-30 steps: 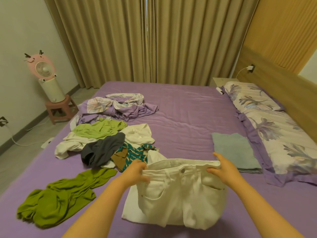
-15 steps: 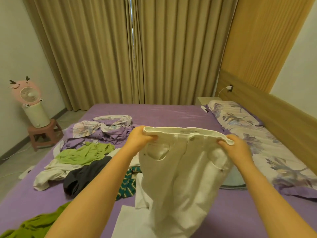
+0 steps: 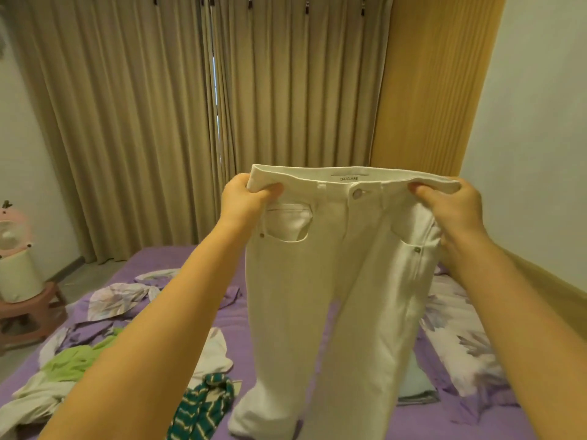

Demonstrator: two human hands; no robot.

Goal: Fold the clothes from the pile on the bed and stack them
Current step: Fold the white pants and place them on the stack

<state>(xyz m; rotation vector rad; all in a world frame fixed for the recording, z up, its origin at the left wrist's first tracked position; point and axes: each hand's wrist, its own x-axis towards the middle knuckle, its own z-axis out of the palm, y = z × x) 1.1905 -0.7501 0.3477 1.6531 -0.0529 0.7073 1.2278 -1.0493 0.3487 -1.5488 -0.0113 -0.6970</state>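
Observation:
White jeans (image 3: 336, 281) hang upright in front of me, front side facing me, legs dropping toward the purple bed (image 3: 228, 315). My left hand (image 3: 244, 201) grips the waistband at its left end and my right hand (image 3: 451, 208) grips it at the right end. The pile of unfolded clothes lies at the lower left: a light green garment (image 3: 70, 363), a white garment (image 3: 212, 354), a green striped piece (image 3: 203, 408). A folded grey-green item (image 3: 416, 382) peeks out behind the jeans' right leg.
A floral pillow (image 3: 460, 338) lies along the bed's right side by the wooden headboard (image 3: 546, 290). Floral and purple bedding (image 3: 117, 300) is bunched at the far left. A pink fan on a small stool (image 3: 19, 281) stands left of the bed. Beige curtains hang behind.
Both hands have lifted the white jeans off the bed to chest height, so the legs now hang down. The view has tilted upward with them.

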